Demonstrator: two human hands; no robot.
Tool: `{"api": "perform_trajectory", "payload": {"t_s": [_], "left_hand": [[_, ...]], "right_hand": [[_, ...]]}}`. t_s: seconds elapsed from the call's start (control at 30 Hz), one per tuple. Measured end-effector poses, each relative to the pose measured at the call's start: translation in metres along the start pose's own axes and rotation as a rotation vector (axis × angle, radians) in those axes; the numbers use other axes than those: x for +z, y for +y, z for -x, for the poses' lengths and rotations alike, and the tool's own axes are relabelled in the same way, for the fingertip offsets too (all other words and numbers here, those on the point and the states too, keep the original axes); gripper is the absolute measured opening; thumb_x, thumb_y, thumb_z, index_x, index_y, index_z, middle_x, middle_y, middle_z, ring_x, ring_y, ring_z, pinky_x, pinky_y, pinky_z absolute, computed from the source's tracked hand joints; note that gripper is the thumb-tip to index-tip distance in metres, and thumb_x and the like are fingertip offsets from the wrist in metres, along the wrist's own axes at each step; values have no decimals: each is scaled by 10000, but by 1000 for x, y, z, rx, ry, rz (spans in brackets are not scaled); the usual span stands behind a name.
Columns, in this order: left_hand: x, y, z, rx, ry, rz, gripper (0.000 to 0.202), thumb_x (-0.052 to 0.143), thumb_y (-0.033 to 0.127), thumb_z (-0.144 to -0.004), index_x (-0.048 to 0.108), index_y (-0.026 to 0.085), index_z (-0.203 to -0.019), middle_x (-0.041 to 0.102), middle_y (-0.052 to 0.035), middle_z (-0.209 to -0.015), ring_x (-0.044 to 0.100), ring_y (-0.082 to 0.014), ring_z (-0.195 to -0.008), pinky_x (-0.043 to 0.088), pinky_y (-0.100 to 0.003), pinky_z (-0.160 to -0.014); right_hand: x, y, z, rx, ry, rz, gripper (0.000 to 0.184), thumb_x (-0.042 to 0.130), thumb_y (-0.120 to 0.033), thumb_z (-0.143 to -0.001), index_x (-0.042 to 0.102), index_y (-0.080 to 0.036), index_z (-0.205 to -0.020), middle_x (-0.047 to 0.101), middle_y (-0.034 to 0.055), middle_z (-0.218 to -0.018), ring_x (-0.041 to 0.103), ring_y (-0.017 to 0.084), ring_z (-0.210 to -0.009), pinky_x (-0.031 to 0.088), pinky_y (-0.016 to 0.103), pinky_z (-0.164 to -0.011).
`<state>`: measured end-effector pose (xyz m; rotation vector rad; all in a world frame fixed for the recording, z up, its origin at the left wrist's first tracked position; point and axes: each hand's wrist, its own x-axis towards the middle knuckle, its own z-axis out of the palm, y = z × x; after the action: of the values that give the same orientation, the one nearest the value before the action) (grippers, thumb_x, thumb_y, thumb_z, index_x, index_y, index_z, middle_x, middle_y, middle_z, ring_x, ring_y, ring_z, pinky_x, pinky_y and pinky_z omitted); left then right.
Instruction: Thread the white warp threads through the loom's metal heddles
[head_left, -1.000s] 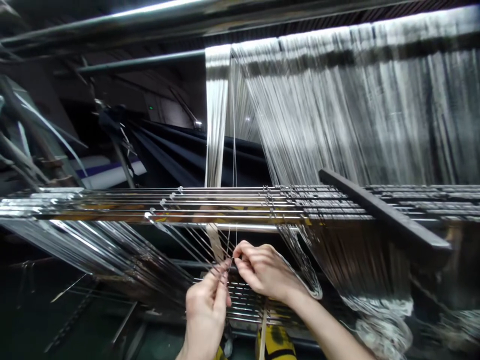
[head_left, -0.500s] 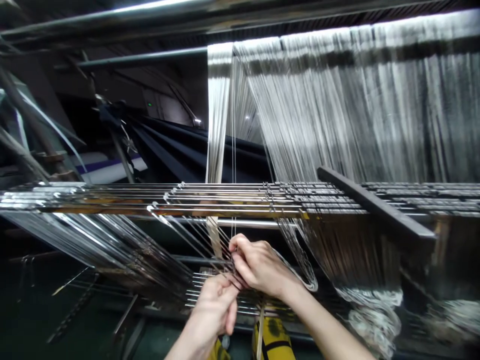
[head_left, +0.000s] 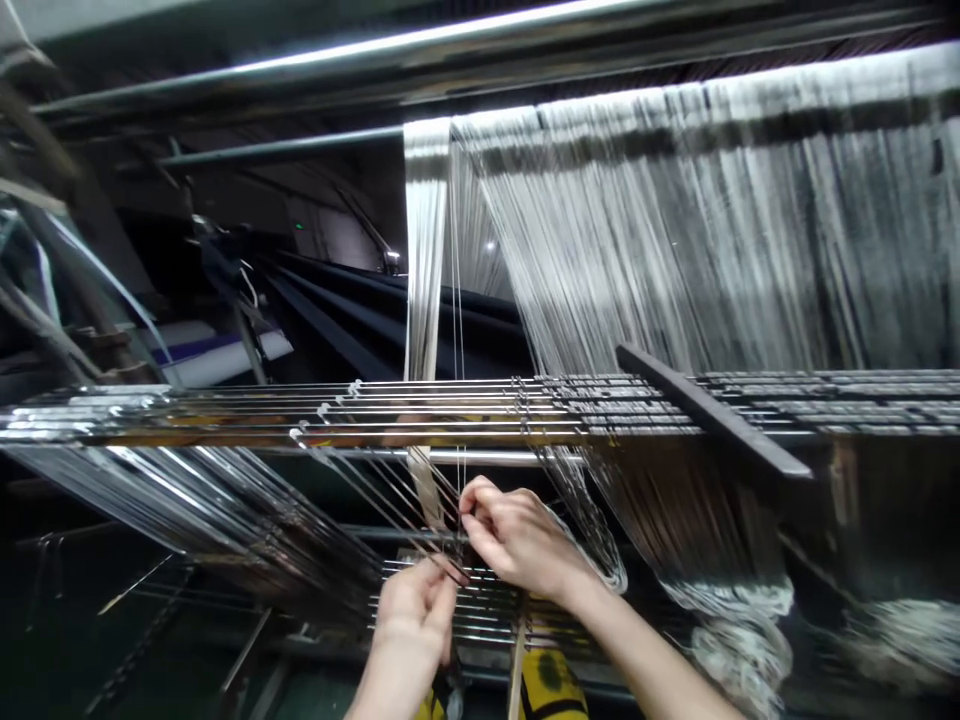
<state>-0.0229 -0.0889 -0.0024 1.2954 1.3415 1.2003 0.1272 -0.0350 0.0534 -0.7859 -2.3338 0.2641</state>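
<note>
the right hand (head_left: 517, 535) is closed in a tight pinch, thumb against fingertips, on what looks like a fine thread (head_left: 460, 490) dropping from the pale warp band (head_left: 426, 250). the left hand (head_left: 409, 615) sits just below and to the side, its fingers curled and pressed together among slanted wires (head_left: 390, 510); whether it pinches anything is too fine to tell. the two hands nearly touch, under the loom's long horizontal rods (head_left: 225, 415), with a dark bar (head_left: 712, 415) off to the right and looped yarn (head_left: 739, 650) hanging low. the risk lies in how thin the thread is: a sharp tug could snap it, a loose pinch could lose it among the wires, and a knuckle catching them could snag or tangle the strands.
</note>
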Motion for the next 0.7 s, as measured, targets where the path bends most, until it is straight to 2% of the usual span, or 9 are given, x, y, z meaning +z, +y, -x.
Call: {"api": "perform_trajectory", "payload": {"t_s": [0.1, 0.17, 0.3, 0.33, 0.4, 0.5, 0.57, 0.63, 0.7], "left_hand": [[-4, 4, 1, 107, 176, -114, 259, 482, 398, -779, 583, 162, -750, 399, 71, -368, 363, -86, -331, 290, -189, -373], [-3, 14, 5, 189, 205, -217, 248, 447, 360, -813, 609, 173, -790, 437, 52, -410, 417, -103, -370, 340, -200, -410], [2, 25, 11, 383, 157, -384, 224, 454, 281, -814, 656, 193, -849, 591, -23, -580, 594, -172, -610, 452, -241, -635], [1, 23, 12, 396, 121, -393, 214, 466, 276, -807, 664, 197, -819, 611, -34, -602, 606, -182, -644, 455, -248, -666], [-5, 16, 12, 335, 38, -379, 221, 475, 292, -805, 659, 201, -725, 600, -23, -526, 588, -170, -557, 452, -244, -621], [-19, 3, 6, 185, 9, -308, 288, 443, 341, -835, 630, 194, -674, 489, 28, -355, 469, -124, -377, 401, -220, -496], [-26, -1, -4, 203, 8, -288, 296, 431, 350, -845, 632, 181, -709, 486, 35, -355, 454, -113, -376, 387, -212, -492], [-28, -2, -16, 265, -17, -286, 296, 430, 347, -849, 640, 165, -747, 509, 28, -384, 472, -113, -395, 392, -215, -502], [-28, 0, -29, 295, -26, -265, 312, 418, 348, -853, 646, 149, -777, 526, 18, -408, 485, -118, -399, 401, -221, -488]], "right_hand": [[-3, 1, 7, -50, 42, -97, 188, 408, -121, -841, 533, -173, -972, 651, 9, -888, 617, 119, -730, 370, 211, -679], [-5, -1, 6, -31, 22, -78, 168, 415, -137, -845, 547, -169, -945, 653, 2, -830, 604, 114, -657, 366, 218, -656], [-7, -8, -3, 32, -99, 72, 104, 443, -158, -833, 546, -172, -829, 612, -10, -687, 551, 126, -574, 358, 233, -601], [-8, -10, -3, 33, -110, 74, 100, 444, -155, -829, 542, -175, -822, 598, -14, -671, 542, 127, -572, 360, 233, -599], [-10, -13, 2, 48, -115, 28, 107, 448, -159, -831, 541, -179, -880, 561, -30, -614, 518, 124, -541, 368, 234, -596], [-11, -18, 16, 134, -9, -129, 203, 421, -190, -879, 511, -193, -1061, 506, -48, -561, 501, 120, -516, 390, 241, -599], [-12, -23, 21, 166, 153, -272, 232, 376, -207, -913, 501, -210, -1108, 499, -39, -584, 500, 112, -511, 409, 237, -574], [-13, -28, 20, 134, 271, -372, 238, 342, -218, -927, 549, -224, -1044, 551, 10, -723, 542, 120, -593, 437, 238, -561], [-15, -33, 18, 100, 284, -406, 246, 348, -252, -930, 591, -249, -967, 575, 55, -930, 578, 152, -746, 471, 255, -577]]}}
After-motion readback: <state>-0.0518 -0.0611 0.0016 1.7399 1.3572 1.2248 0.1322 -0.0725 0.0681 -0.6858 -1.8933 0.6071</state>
